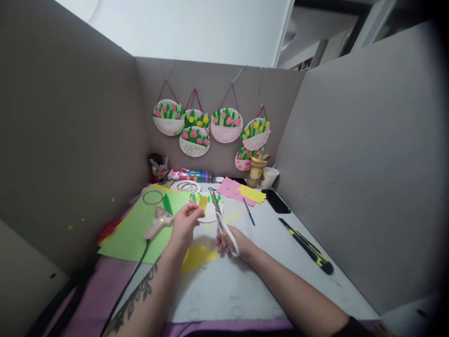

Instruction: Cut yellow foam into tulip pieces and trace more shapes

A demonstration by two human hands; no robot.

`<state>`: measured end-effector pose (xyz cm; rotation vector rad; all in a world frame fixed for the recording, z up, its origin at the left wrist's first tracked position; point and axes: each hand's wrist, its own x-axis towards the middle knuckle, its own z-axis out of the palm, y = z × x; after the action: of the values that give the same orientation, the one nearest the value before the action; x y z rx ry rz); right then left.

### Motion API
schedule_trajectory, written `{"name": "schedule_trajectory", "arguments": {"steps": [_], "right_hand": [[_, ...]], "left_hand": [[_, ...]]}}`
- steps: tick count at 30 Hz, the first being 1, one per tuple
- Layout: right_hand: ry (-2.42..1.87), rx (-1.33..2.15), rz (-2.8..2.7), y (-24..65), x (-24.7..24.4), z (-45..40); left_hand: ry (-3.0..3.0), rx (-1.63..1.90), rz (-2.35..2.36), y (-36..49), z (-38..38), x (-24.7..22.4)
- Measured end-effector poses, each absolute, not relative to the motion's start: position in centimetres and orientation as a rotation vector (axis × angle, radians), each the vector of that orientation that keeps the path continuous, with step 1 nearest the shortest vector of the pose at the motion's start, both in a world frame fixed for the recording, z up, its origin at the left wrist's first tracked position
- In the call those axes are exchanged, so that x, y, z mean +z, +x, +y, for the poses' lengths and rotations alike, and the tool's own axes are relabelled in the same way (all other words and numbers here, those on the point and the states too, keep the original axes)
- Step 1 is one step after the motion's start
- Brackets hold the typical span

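Near the middle of the table, my left hand (188, 222) pinches a small yellow paper piece (203, 203) between thumb and fingers. To its right, my right hand (235, 243) grips the white handles of the scissors (224, 229); their metal blades point away from me, just right of the yellow piece. Behind both hands lies a white paper plate (210, 214) with green and pink cutouts, partly covered by the left hand and scissors. A torn-edged yellow paper sheet (199, 257) rests below my hands. Small yellow scraps (231, 217) are scattered beside the plate.
Green sheets (129, 238) with a glue gun (157, 226) lie left. Pink paper (229, 187), yellow paper (251, 193), a blue pencil (249, 212), a phone (276, 201) and a cutter knife (308, 248) lie right. Decorated plates (226, 125) hang on the grey back panel.
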<state>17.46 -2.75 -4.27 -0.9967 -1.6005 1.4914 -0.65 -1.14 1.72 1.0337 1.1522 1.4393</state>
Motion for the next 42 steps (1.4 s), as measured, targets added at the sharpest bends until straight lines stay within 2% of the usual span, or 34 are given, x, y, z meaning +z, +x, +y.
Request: {"name": "schedule_trajectory", "arguments": {"steps": [8, 21, 42], "right_hand": [[-1.018, 1.517, -1.539, 16.2, -2.6, -3.9], [-1.081, 1.501, -1.62, 16.8, -4.7, -3.0], [-1.09, 1.498, -1.606, 16.9, -4.3, -3.2]], "left_hand": [[0.955, 1.41, 1.055, 0.4, -1.9, 2.0], [0.794, 1.41, 1.0, 1.1, -2.1, 1.7], [0.947, 1.352, 0.992, 1.0, -2.4, 1.4]]}}
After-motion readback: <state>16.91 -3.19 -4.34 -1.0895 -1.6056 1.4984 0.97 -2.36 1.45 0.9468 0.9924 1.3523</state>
